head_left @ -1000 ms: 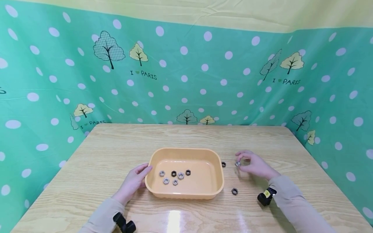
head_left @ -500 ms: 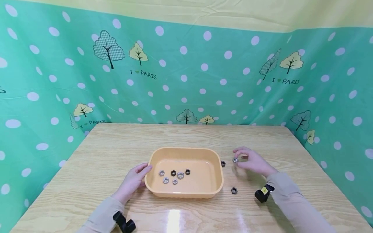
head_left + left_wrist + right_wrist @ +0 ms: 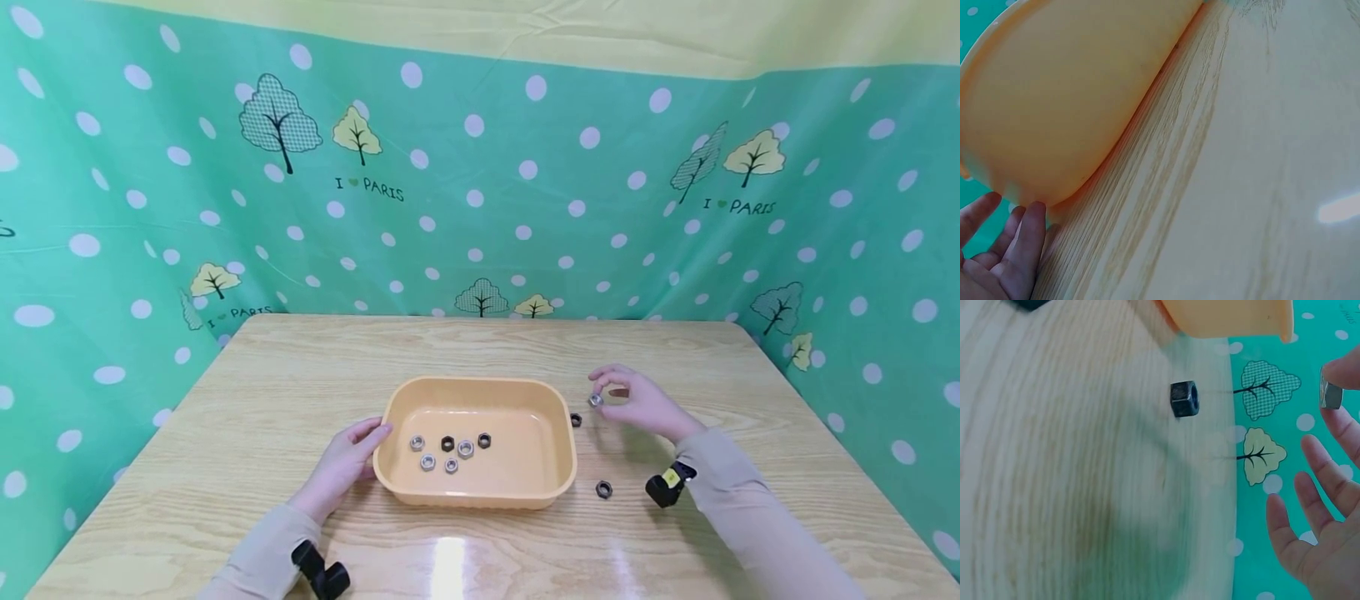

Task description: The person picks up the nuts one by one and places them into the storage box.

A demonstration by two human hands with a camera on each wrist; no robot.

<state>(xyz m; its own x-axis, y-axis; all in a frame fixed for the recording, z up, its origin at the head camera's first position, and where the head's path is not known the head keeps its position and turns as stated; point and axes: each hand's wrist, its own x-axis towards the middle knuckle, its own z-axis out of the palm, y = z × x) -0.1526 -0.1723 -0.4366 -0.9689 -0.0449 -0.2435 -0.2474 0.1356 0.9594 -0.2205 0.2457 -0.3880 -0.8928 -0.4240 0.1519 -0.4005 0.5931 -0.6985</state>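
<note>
My right hand [image 3: 647,408] pinches a silver hex nut [image 3: 595,401] between thumb and index finger, above the table to the right of the tray. In the right wrist view that nut [image 3: 1331,394] is at the fingertips, the other fingers spread apart. My left hand [image 3: 347,460] holds the left end of the peach tray [image 3: 480,502], thumb at the rim. Fingers [image 3: 1030,234] lie against the tray's outer wall in the left wrist view. Several silver nuts [image 3: 466,450] and black nuts [image 3: 484,440] lie in the tray's left half.
Two black nuts lie on the wooden table [image 3: 345,358]: one nut [image 3: 576,420] close beside the tray's right wall, another nut [image 3: 603,490] nearer the front. A green dotted cloth [image 3: 480,233] hangs behind the table and along both sides.
My right hand has lifted the silver nut and moved it left and away from me, a little nearer the tray. The left hand and the tray have stayed put.
</note>
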